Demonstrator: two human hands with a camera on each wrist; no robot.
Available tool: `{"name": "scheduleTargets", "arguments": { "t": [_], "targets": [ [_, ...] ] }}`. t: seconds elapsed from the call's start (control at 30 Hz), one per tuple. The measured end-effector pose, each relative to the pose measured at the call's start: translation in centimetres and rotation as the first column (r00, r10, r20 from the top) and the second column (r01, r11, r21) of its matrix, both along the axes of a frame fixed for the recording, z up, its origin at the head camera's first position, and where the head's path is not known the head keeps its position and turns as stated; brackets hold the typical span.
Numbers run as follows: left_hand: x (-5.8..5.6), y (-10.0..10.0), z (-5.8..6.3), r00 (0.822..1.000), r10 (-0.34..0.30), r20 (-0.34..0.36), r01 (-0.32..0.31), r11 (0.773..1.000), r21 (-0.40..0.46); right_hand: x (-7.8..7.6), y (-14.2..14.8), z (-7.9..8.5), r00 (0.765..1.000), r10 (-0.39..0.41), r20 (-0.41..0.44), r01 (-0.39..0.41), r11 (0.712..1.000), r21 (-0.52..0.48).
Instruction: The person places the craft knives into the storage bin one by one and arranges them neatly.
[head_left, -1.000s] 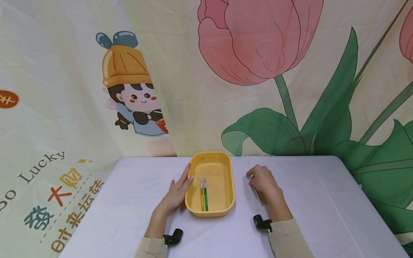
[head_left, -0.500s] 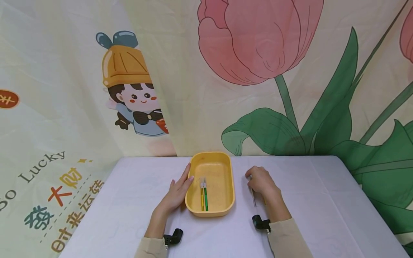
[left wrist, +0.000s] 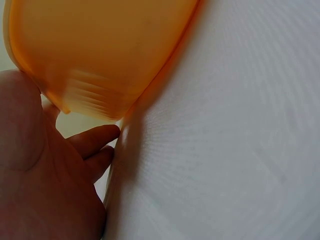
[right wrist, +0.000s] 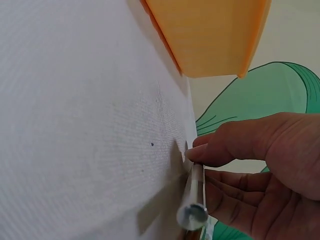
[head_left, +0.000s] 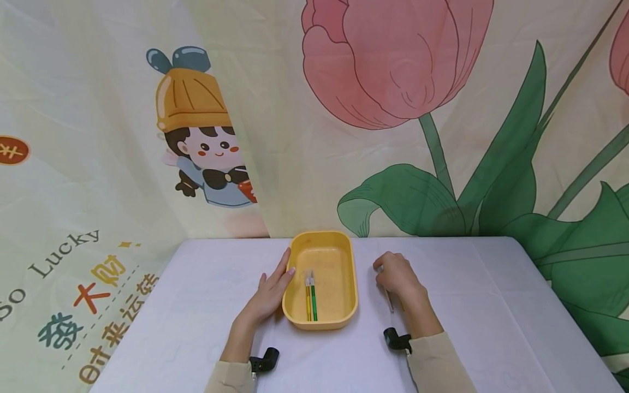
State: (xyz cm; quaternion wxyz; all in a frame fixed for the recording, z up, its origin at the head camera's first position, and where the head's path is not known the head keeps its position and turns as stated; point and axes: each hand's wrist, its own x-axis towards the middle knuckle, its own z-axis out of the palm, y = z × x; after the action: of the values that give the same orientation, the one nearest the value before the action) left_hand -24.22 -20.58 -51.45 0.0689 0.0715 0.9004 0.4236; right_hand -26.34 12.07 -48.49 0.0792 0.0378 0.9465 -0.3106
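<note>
In the head view my left hand [head_left: 267, 295] holds the left side of a yellow tray [head_left: 320, 325], its thumb over the rim and fingers along the outer wall. Two slim pen-like tools, one yellow [head_left: 308, 303] and one green [head_left: 314, 303], lie side by side in the tray with clear caps pointing away. To the right of the tray, my right hand [head_left: 399, 274] pinches a slim pen-like tool [head_left: 389, 300] between thumb and fingers. A round, clear end of this pen-like tool [right wrist: 193, 212] faces the right wrist camera; its far end is hidden.
A white cloth [head_left: 472, 305] covers the table. Behind the table hangs a printed backdrop [head_left: 275, 164] with a tulip and a cartoon figure. A thin yellowish sliver [head_left: 403, 308] shows beside the right wrist, mostly hidden.
The slim tool in my right hand has tilted away from the yellow piece beside the wrist, which is now mostly covered. My left hand and the tray have stayed put.
</note>
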Motion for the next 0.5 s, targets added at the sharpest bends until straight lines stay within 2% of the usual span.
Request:
{"name": "scheduleTargets", "arguments": {
  "t": [0.5],
  "targets": [
    [-0.09,-0.07,-0.1,1.0,-0.001,0.004,0.001,1.0,-0.005,0.04,0.27,0.21,0.999,0.04,-0.018,-0.039,0.999,0.012]
  ]
}}
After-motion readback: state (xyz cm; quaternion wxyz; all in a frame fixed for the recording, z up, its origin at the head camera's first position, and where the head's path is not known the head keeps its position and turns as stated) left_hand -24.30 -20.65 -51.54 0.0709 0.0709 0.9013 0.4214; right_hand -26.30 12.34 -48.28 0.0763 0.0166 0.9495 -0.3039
